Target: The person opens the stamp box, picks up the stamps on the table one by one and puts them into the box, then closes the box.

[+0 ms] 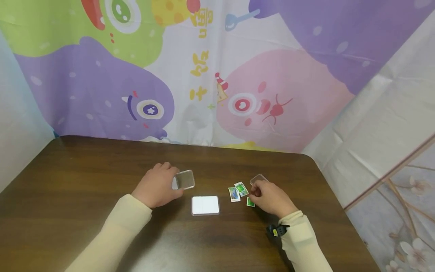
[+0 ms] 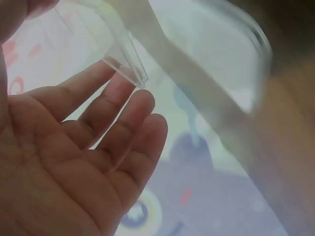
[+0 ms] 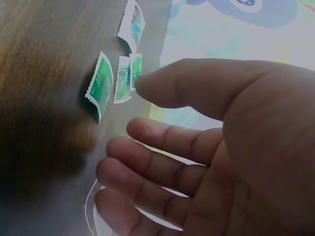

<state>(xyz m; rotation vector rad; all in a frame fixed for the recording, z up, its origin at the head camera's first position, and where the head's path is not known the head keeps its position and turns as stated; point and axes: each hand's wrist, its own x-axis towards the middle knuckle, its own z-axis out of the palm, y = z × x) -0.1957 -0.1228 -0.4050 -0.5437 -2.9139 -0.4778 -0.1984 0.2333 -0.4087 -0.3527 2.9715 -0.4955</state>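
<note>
Here, through the head view, I'm holding a clear case (image 1: 185, 179) with the left hand (image 1: 158, 186), thumb and fingers pinching its side. A white-filled box (image 1: 205, 205) is lying on the brown desk (image 1: 68, 170), between the two hands. The right hand (image 1: 273, 197) is hovering just beside a green stamp (image 1: 250, 202), its fingers bending loosely. A bluish stamp (image 1: 234, 194) and two more stamps (image 1: 240, 187) are overlapping just left of that one. A second clear case (image 1: 258, 177) is sitting beyond the right fingertips, which are partly hiding it.

In the left wrist view, I'm seeing the palm turning toward the camera, fingertips touching the blurred clear plastic; the thumb is showing only partly in the upper corner.

In the right wrist view, the thumb is standing apart from the relaxed fingers. The nearest green stamp is curling up at its edges. The thumb is partly covering the stamps behind, but I'm not managing to tell whether it's touching them. A clear edge is showing behind the lower fingers.
</note>
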